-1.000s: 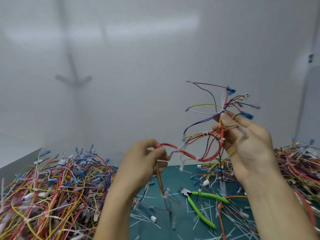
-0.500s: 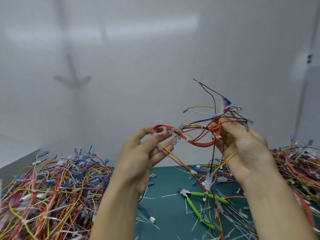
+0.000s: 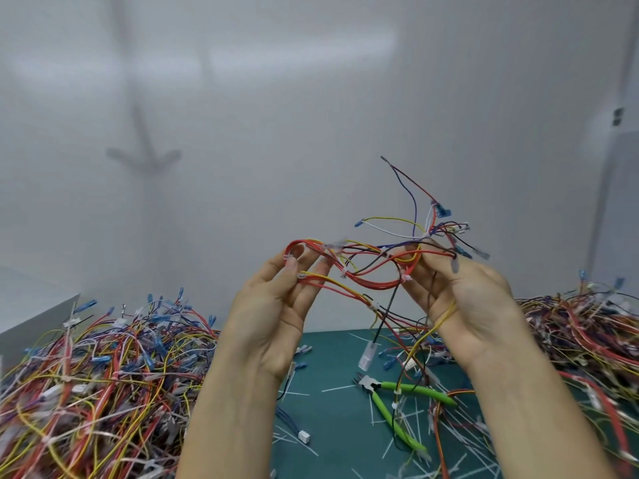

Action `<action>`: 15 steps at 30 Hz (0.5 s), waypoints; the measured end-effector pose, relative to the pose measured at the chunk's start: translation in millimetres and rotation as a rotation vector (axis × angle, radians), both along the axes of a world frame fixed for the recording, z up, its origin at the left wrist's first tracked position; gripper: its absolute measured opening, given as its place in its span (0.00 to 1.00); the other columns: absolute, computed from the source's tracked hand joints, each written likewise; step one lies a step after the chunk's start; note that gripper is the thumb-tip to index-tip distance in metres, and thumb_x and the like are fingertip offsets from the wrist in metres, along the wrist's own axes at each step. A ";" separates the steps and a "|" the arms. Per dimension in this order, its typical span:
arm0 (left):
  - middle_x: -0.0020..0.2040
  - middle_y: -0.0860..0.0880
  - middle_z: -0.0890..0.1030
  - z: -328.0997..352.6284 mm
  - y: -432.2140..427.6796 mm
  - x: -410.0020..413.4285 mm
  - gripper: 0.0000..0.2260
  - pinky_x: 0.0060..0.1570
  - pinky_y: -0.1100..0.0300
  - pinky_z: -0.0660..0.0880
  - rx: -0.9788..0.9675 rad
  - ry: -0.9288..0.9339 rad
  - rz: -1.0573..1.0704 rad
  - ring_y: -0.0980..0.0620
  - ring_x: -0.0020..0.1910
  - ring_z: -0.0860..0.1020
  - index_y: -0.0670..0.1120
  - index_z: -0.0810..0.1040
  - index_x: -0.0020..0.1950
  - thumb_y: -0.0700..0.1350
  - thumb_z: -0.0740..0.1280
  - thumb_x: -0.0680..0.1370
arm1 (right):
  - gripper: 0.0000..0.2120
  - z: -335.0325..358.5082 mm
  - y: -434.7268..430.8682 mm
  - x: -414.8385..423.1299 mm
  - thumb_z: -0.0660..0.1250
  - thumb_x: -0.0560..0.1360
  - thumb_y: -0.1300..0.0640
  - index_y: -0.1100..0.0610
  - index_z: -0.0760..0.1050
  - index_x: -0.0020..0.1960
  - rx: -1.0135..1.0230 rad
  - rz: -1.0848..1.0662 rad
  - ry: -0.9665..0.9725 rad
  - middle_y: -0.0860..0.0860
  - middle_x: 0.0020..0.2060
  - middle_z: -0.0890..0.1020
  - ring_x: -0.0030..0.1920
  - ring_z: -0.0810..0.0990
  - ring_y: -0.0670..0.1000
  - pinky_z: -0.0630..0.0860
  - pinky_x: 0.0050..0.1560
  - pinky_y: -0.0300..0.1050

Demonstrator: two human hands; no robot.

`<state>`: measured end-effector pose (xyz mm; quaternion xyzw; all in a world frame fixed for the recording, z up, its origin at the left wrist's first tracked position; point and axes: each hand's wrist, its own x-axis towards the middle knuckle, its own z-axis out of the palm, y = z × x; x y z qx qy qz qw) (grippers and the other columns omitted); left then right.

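A wire harness (image 3: 377, 271) of red, yellow, black and blue wires hangs in the air between both hands, above the table. My left hand (image 3: 276, 305) pinches its looped red end between thumb and fingertips. My right hand (image 3: 460, 299) grips the other end, where loose wire tips with blue terminals fan upward. A black wire with a clear connector (image 3: 366, 356) dangles below the bundle.
Green-handled cutters (image 3: 397, 406) lie on the teal mat (image 3: 332, 368) among cut white cable ties. A large heap of coloured wires (image 3: 90, 382) fills the left side, and another heap (image 3: 587, 337) lies at the right. A white wall stands behind.
My left hand rose from table level to the height of my right hand and shifted its grip on the red loop. The bundle now stretches level between both hands.
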<state>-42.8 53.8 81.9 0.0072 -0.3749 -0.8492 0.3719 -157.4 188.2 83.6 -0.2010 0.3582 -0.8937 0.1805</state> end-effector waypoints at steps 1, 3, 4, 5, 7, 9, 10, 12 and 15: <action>0.47 0.37 0.85 -1.1 -1.2 0.0 0.10 0.41 0.60 0.82 -0.006 -0.001 0.004 0.46 0.46 0.86 0.33 0.74 0.57 0.34 0.56 0.82 | 0.04 0.1 -0.2 0.6 0.64 0.79 0.67 0.64 0.77 0.50 0.002 -0.001 0.002 0.54 0.32 0.85 0.29 0.84 0.48 0.78 0.27 0.39; 0.50 0.38 0.85 -6.4 -5.2 -1.0 0.09 0.42 0.60 0.82 -0.079 -0.071 0.058 0.45 0.47 0.86 0.34 0.76 0.57 0.34 0.58 0.82 | 0.03 0.8 0.3 1.8 0.65 0.78 0.66 0.63 0.77 0.49 0.006 -0.020 0.012 0.53 0.31 0.85 0.29 0.84 0.48 0.78 0.26 0.38; 0.50 0.39 0.85 -10.5 -8.0 -1.3 0.08 0.41 0.59 0.83 -0.166 -0.158 0.116 0.45 0.46 0.86 0.35 0.77 0.56 0.34 0.60 0.82 | 0.03 1.4 1.2 1.9 0.66 0.78 0.65 0.62 0.78 0.48 0.008 -0.039 0.022 0.53 0.32 0.85 0.29 0.83 0.47 0.78 0.26 0.38; 0.50 0.41 0.86 -14.9 -10.7 -1.4 0.07 0.41 0.59 0.83 -0.282 -0.273 0.182 0.45 0.44 0.86 0.37 0.78 0.55 0.35 0.61 0.81 | 0.02 2.2 2.5 2.1 0.67 0.78 0.64 0.61 0.78 0.48 0.014 -0.060 0.039 0.52 0.32 0.85 0.29 0.84 0.47 0.77 0.26 0.37; 0.50 0.43 0.85 -25.1 -15.2 -2.4 0.07 0.42 0.58 0.82 -0.540 -0.526 0.294 0.47 0.43 0.86 0.42 0.81 0.52 0.36 0.63 0.81 | 0.02 4.0 5.6 2.1 0.68 0.77 0.63 0.59 0.79 0.47 0.033 -0.100 0.083 0.51 0.33 0.86 0.31 0.84 0.46 0.77 0.27 0.36; 0.49 0.42 0.85 -34.9 -18.0 -6.0 0.08 0.42 0.56 0.79 -0.752 -0.708 0.312 0.48 0.42 0.82 0.46 0.83 0.50 0.37 0.65 0.80 | 0.03 5.4 7.9 1.6 0.68 0.77 0.63 0.57 0.80 0.47 0.048 -0.130 0.125 0.49 0.34 0.86 0.31 0.84 0.46 0.77 0.27 0.36; 0.48 0.41 0.85 -39.1 -18.5 -8.9 0.08 0.42 0.56 0.77 -0.838 -0.769 0.299 0.49 0.40 0.79 0.47 0.84 0.50 0.38 0.66 0.80 | 0.03 5.7 8.7 1.5 0.68 0.77 0.63 0.57 0.80 0.47 0.056 -0.141 0.146 0.49 0.34 0.86 0.31 0.84 0.46 0.77 0.27 0.35; 0.43 0.47 0.86 -45.3 -18.7 -14.7 0.09 0.44 0.58 0.75 -0.964 -0.840 0.259 0.54 0.37 0.74 0.50 0.85 0.53 0.41 0.67 0.80 | 0.03 5.5 8.9 1.3 0.69 0.76 0.63 0.57 0.80 0.47 0.075 -0.174 0.194 0.48 0.33 0.85 0.31 0.84 0.45 0.77 0.27 0.35; 0.38 0.51 0.83 -47.4 -14.1 -21.5 0.13 0.35 0.73 0.70 -1.150 -0.883 0.198 0.69 0.31 0.77 0.51 0.81 0.63 0.41 0.63 0.82 | 0.03 3.9 8.7 0.5 0.70 0.76 0.63 0.56 0.81 0.48 0.123 -0.237 0.283 0.47 0.33 0.85 0.32 0.84 0.44 0.78 0.29 0.36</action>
